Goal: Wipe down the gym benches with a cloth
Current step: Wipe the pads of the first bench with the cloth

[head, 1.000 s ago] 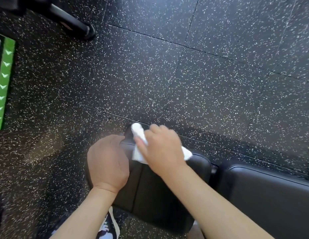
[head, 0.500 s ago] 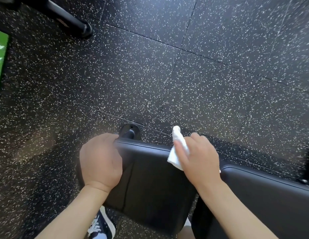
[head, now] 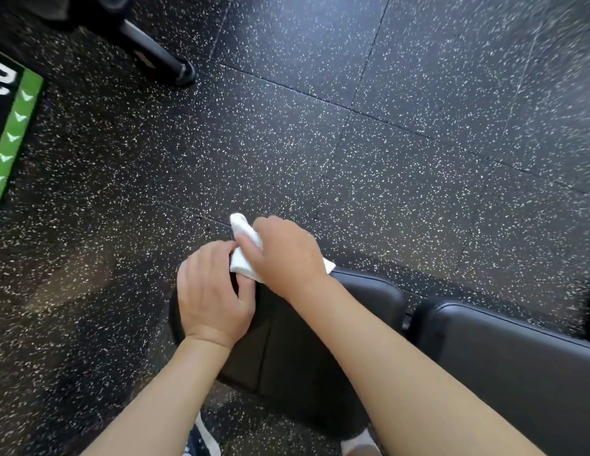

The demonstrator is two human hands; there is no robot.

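Note:
A black padded bench seat (head: 320, 357) fills the lower middle, and the longer back pad (head: 504, 366) lies to its right across a narrow gap. My right hand (head: 287, 255) presses a folded white cloth (head: 244, 261) against the seat's far left corner. My left hand (head: 211, 297) lies over the seat's left edge, fingers curled around it, its fingertips touching the cloth. The corner under both hands is hidden.
Black speckled rubber floor tiles (head: 353, 143) surround the bench. A black machine foot (head: 155, 51) reaches in at the upper left. A green strip with white arrows (head: 14, 136) runs along the left edge. My shoes (head: 201, 439) show below the seat.
My right hand slid the cloth from the seat's far right edge back left to the far left corner beside my left hand. The view shifted right, so the green strip shows again.

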